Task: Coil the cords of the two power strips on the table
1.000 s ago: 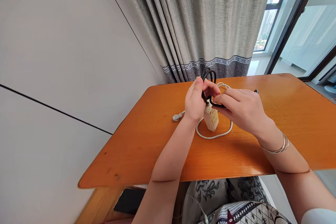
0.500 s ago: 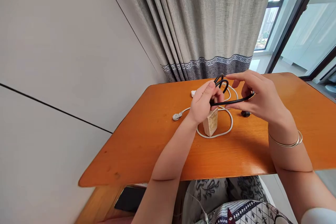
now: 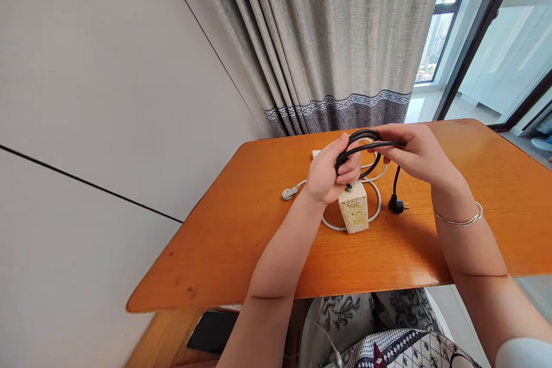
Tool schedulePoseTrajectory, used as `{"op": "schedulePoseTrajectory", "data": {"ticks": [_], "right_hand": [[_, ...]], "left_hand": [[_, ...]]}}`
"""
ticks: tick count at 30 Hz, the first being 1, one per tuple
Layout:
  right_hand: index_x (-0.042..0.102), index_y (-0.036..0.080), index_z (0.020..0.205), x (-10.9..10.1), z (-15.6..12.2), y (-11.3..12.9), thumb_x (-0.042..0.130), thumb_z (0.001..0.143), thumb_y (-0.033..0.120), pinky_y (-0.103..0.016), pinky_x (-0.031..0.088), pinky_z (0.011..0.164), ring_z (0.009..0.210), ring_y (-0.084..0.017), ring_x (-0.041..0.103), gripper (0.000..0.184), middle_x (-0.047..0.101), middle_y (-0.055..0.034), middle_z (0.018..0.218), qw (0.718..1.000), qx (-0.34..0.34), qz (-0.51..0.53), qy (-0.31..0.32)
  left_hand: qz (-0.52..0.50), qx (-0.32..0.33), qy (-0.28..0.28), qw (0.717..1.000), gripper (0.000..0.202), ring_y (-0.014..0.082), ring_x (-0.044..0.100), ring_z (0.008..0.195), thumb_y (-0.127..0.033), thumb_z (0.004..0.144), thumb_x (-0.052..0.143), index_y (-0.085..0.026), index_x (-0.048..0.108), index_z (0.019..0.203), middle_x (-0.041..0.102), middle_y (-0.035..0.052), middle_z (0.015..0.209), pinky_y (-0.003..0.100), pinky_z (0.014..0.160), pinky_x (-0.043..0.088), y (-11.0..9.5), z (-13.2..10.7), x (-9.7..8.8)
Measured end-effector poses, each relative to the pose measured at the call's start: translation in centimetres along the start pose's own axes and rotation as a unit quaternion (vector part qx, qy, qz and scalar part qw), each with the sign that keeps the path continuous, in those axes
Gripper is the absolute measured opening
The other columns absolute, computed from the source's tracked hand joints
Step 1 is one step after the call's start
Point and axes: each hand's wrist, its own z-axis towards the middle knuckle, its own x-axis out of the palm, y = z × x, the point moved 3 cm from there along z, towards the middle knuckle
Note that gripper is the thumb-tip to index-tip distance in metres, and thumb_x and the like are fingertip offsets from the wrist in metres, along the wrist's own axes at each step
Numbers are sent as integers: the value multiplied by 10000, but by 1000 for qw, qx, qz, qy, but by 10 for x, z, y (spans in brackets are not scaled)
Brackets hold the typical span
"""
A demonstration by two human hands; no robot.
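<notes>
A loosely coiled black power cable (image 3: 371, 135) stretches between my two hands above the table. My left hand (image 3: 323, 175) is closed around the left side of the loops. With thumb and fingers, my right hand (image 3: 420, 152) grips the cable at the right side. From below the right hand a black plug (image 3: 395, 204) dangles on its cord, prongs pointing right. Just under my left hand is a cream socket block (image 3: 354, 210) with outlets on its front; I cannot tell whether it touches the table. Around it loops a white cord (image 3: 379, 201), with a white plug (image 3: 290, 192) to the left.
The orange wooden table (image 3: 224, 236) has rounded corners. A grey curtain (image 3: 345, 40) hangs behind it, and a white wall panel (image 3: 107, 98) stands at left. A dark phone (image 3: 213, 330) lies on a lower surface. Glass doors are at right.
My right hand has brought its cable section up and left into the coil. The left hand has turned, and the socket block shifted slightly right. The black plug has moved a little left and down.
</notes>
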Motion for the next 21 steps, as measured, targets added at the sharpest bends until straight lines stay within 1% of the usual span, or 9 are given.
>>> {"op": "schedulePoseTrajectory", "data": {"ticks": [4, 7, 10, 14, 16, 19, 21], "right_hand": [[750, 162, 1159, 4, 0, 3, 530, 889, 164, -252, 492, 616, 650, -126, 633, 348, 731, -34, 798, 998, -21, -59, -12], [724, 159, 1221, 7, 0, 2, 497, 896, 166, -269, 509, 665, 720, -155, 681, 396, 745, -51, 836, 992, -31, -116, -30], [705, 150, 1250, 9, -1, 3, 474, 900, 163, -289, 520, 706, 769, -173, 697, 420, 753, -66, 880, 989, -34, -144, -29], [700, 144, 1240, 8, -1, 5, 467, 887, 124, -286, 524, 705, 749, -160, 678, 424, 746, -64, 893, 992, -31, -124, -16], [705, 149, 1222, 7, 0, 5, 467, 891, 116, -274, 524, 684, 713, -144, 660, 410, 734, -53, 867, 995, -25, -99, -10], [710, 156, 1197, 6, 1, 2, 470, 902, 123, -261, 530, 666, 691, -129, 649, 382, 729, -45, 855, 999, -21, -49, 0], [712, 155, 1179, 6, 2, 0, 466, 911, 133, -252, 527, 653, 693, -124, 645, 365, 731, -48, 867, 1000, -16, -25, 6]], "left_hand": [[-2, 7, -4, 1000, 544, 22, 202, 278, -438, 1056, 372, -173, 395, 582, 251, -91, 388, 142, 338, 200, 2, 2, -2], [3, 13, -10, 1000, 538, 27, 205, 277, -500, 1033, 411, -176, 425, 604, 265, -92, 380, 148, 333, 195, 2, 3, -3], [19, 18, -16, 1000, 535, 36, 215, 279, -544, 1014, 432, -175, 470, 629, 288, -86, 364, 162, 330, 188, 1, 3, -4], [39, 37, 3, 999, 531, 41, 224, 290, -606, 967, 491, -170, 529, 668, 289, -90, 361, 179, 339, 193, 1, 3, -4], [44, 57, 28, 997, 489, 37, 222, 303, -612, 911, 595, -166, 565, 712, 285, -104, 371, 179, 352, 199, 1, 2, -4], [51, 76, 52, 994, 415, 28, 225, 328, -541, 799, 774, -166, 597, 781, 285, -125, 401, 174, 370, 207, 2, 2, -4], [54, 75, 38, 995, 392, 28, 229, 338, -510, 806, 780, -166, 594, 776, 252, -130, 419, 168, 377, 220, 3, 2, -5]]}}
